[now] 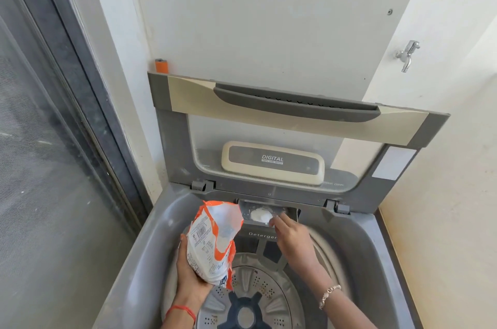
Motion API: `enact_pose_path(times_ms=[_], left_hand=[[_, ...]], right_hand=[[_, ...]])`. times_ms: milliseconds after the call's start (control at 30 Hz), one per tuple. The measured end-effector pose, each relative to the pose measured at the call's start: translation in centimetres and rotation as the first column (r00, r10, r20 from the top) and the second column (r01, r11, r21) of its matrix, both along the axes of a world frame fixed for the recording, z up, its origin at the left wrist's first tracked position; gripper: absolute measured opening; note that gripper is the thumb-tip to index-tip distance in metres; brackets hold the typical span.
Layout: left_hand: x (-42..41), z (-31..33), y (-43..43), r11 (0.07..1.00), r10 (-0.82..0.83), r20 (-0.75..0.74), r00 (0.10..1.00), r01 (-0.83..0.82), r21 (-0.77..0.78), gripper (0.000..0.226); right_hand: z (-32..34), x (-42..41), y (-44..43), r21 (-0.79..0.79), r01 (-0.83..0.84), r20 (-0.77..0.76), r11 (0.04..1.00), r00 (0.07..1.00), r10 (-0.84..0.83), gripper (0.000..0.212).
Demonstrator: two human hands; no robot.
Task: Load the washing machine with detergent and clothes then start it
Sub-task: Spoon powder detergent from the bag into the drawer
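Observation:
A grey top-loading washing machine [126, 256] stands with its lid [282, 118] raised against the wall. The drum [258, 291] holds no clothes. At the back rim the detergent drawer [285, 214] is pulled out, with a mound of white powder [260, 214] in it. My left hand [191, 272] grips an opened orange-and-white detergent packet [212, 242], held upright over the drum. My right hand [291, 238] reaches to the drawer, its fingertips pinched right beside the powder; whether they hold anything is unclear.
A dark-framed glass door [53, 140] runs along the left. White walls close in behind and to the right, with a metal tap [407, 55] on the right wall. An orange tube end [161, 65] sticks up behind the lid's left corner.

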State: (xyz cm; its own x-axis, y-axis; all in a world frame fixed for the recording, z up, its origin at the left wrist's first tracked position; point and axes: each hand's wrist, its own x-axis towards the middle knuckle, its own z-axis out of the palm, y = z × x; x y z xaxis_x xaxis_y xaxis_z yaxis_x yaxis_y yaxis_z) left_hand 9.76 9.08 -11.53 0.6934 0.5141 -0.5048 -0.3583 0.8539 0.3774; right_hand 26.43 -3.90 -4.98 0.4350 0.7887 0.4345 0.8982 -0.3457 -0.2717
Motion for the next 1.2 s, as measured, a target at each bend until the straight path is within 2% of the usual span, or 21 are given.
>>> enact_pose_path(times_ms=[33,67,100,133,167,200,233,300,367,433,500,667,733,833,967,1067,1200], left_hand=[[0.0,0.2,-0.1,1.0,0.002,0.009,1.0,-0.002,-0.001,0.054],[0.1,0.5,-0.3,1.0,0.006,0.018,1.0,-0.006,-0.001,0.053],[0.2,0.7,-0.4,1.0,0.011,0.024,1.0,-0.011,0.0,0.053],[0.2,1.0,-0.6,1.0,0.016,0.03,0.999,-0.016,0.004,0.053],[0.3,1.3,-0.8,1.0,0.019,0.038,0.999,-0.019,0.01,0.054],[0.4,1.6,-1.0,1.0,0.016,0.049,0.999,-0.017,0.015,0.056],[0.5,1.9,-1.3,1.0,0.008,0.054,0.999,-0.009,0.02,0.057],[0.9,2.8,-1.9,0.999,-0.016,0.047,0.999,0.014,0.042,0.056],[1.8,4.2,-2.6,0.996,-0.061,0.038,0.997,0.058,0.073,0.054],[3.0,6.1,-3.8,0.986,-0.132,0.037,0.991,0.127,0.106,0.058],[4.7,8.2,-5.5,0.976,-0.184,0.057,0.981,0.175,0.128,0.06],[9.3,12.8,-11.3,0.942,-0.325,0.184,0.928,0.299,0.153,0.057],[11.0,14.1,-14.3,0.919,-0.383,0.196,0.903,0.35,0.183,0.056],[13.8,15.3,-19.5,0.877,-0.464,0.221,0.858,0.41,0.249,0.055],[17.6,16.0,-27.1,0.829,-0.556,0.251,0.793,0.504,0.243,0.056],[20.4,17.2,-33.3,0.776,-0.63,0.278,0.725,0.573,0.264,0.056],[24.2,19.7,-42.0,0.711,-0.699,0.355,0.621,0.658,0.248,0.06]], right_hand=[[0.0,0.0,-0.2,0.02,-0.019,0.008,1.0,1.0,0.019,0.034],[0.4,-0.3,-0.3,0.067,0.019,-0.067,0.998,0.998,-0.015,0.03],[0.9,-0.7,-0.5,0.158,0.135,-0.217,0.978,0.971,-0.099,0.024],[1.6,-0.9,-0.7,0.232,0.312,-0.441,0.921,0.878,-0.186,0.021],[2.4,-1.0,-0.9,0.258,0.489,-0.673,0.833,0.71,-0.208,0.021],[3.6,-1.0,-1.3,0.27,0.617,-0.839,0.739,0.527,-0.133,0.02],[5.0,-1.0,-2.0,0.292,0.697,-0.923,0.655,0.386,0.001,0.019],[8.4,-1.2,-3.8,0.333,0.76,-0.941,0.558,0.234,0.243,0.017],[12.4,-1.8,-6.0,0.375,0.755,-0.911,0.538,0.192,0.365,0.017],[16.2,-2.5,-8.3,0.417,0.708,-0.894,0.569,0.207,0.397,0.017],[19.5,-3.1,-10.4,0.444,0.656,-0.892,0.611,0.261,0.369,0.016],[22.5,-4.3,-13.9,0.495,0.599,-0.831,0.63,0.538,0.141,0.016],[22.3,-4.3,-15.2,0.494,0.613,-0.792,0.617,0.61,0.028,0.015],[21.7,-3.4,-18.4,0.467,0.672,-0.773,0.575,0.626,-0.105,0.016],[21.7,-1.2,-25.1,0.491,0.715,-0.731,0.497,0.649,-0.212,0.01],[21.9,0.7,-31.1,0.524,0.725,-0.72,0.447,0.658,-0.222,0.039],[21.4,4.0,-39.5,0.494,0.743,-0.714,0.452,0.643,-0.277,0.105]])
